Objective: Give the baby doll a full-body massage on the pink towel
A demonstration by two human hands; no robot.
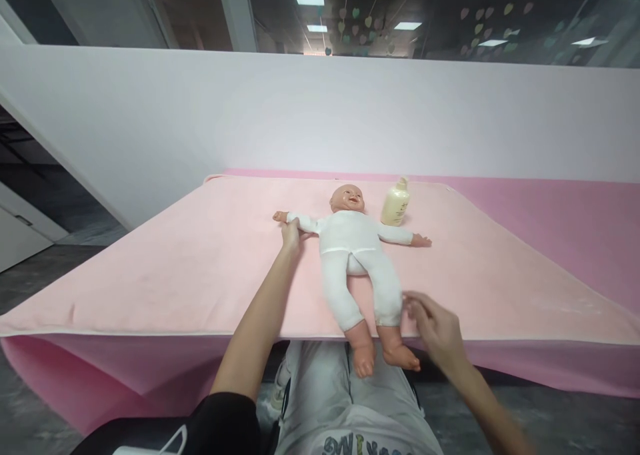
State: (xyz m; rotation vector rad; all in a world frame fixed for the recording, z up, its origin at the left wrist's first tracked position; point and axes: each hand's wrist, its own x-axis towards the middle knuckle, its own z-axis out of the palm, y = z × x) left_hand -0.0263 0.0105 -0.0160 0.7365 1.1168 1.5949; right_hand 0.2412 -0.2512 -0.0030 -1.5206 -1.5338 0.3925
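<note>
A baby doll [350, 232] with a white cloth body lies face up. Its bare feet hang over the front edge of the table. My left hand [291, 234] is closed around the doll's sleeve, close to its wrist, on the left side. Beside the doll's lower leg on the right, my right hand [440, 328] has its fingers partly bent and apart, slightly blurred. The index fingertip is close to the white trouser leg; whether it touches I cannot tell. A pale yellow bottle [395, 205] leans or stands by the doll's head, beyond its outstretched arm.
A light pink cloth [200, 275] covers the table, over a darker pink cover [560, 222] that hangs down in front. Behind it rises a white partition [320, 115] with dark glass above. My legs [325, 382] are below the front edge.
</note>
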